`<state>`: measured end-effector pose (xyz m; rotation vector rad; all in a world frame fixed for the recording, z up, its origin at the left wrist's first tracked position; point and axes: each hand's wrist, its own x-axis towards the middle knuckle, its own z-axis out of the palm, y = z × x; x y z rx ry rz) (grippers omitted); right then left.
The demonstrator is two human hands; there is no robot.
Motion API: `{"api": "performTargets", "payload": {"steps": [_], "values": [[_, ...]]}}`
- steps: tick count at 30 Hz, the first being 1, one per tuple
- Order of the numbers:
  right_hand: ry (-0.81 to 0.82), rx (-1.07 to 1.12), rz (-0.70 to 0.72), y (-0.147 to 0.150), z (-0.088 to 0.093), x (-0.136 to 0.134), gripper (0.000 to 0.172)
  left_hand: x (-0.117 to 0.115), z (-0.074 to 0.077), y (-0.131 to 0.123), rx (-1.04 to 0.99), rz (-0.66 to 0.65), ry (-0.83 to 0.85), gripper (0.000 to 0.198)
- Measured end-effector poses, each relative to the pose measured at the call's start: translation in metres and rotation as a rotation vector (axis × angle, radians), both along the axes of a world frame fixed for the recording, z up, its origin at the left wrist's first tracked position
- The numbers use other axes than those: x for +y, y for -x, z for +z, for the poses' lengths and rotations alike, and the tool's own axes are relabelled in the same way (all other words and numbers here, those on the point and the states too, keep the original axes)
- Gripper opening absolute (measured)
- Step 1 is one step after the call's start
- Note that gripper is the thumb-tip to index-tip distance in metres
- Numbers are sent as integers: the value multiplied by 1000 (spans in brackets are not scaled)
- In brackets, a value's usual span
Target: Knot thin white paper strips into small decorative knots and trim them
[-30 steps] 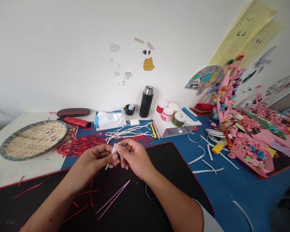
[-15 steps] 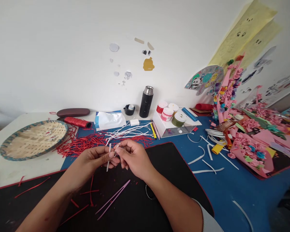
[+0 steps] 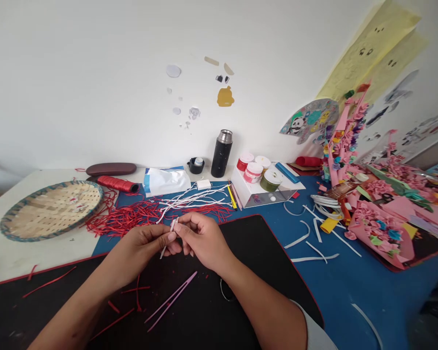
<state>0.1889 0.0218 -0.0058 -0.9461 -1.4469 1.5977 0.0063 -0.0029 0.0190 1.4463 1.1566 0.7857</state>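
Observation:
A thin white strip (image 3: 174, 224) is pinched between my two hands, above the far edge of the black mat (image 3: 270, 282). My left hand (image 3: 151, 241) has thumb and forefinger closed on it, and a short tail hangs below the fingers. My right hand (image 3: 200, 237) pinches its upper part from the other side; the fingertips nearly meet and hide most of the strip. Lilac tweezers (image 3: 171, 300) lie on the mat below the hands. Beyond my fingers lie a bundle of white cords (image 3: 195, 200) and a heap of red cords (image 3: 126, 216).
A woven bamboo tray (image 3: 51, 211) and a red thread spool (image 3: 117, 184) are at left. A black thermos (image 3: 222, 154) and paint jars (image 3: 272, 179) on a white box (image 3: 251, 197) stand behind. Pink paper flowers (image 3: 377, 221) and loose white strips (image 3: 316, 257) lie right.
The white strip's upper end, which stood up beside my left fingertips, now sits in against my right fingertips. Both hands stay in nearly the same place.

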Motion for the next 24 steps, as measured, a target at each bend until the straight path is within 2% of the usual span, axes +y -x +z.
{"api": "performTargets", "payload": {"steps": [6,11,14,24], "values": [[-18,-13,-8,1,-3,0,30,0,-5,0,-3,-32,-9,36],[49,34,-4,1,-3,2,36,2,-5,5,-46,-2,31,32],[65,56,-15,0,-1,3,37,2,-6,10,-17,30,37,34],[29,7,20,0,0,0,32,1,-5,7,80,-5,-10,42]]}}
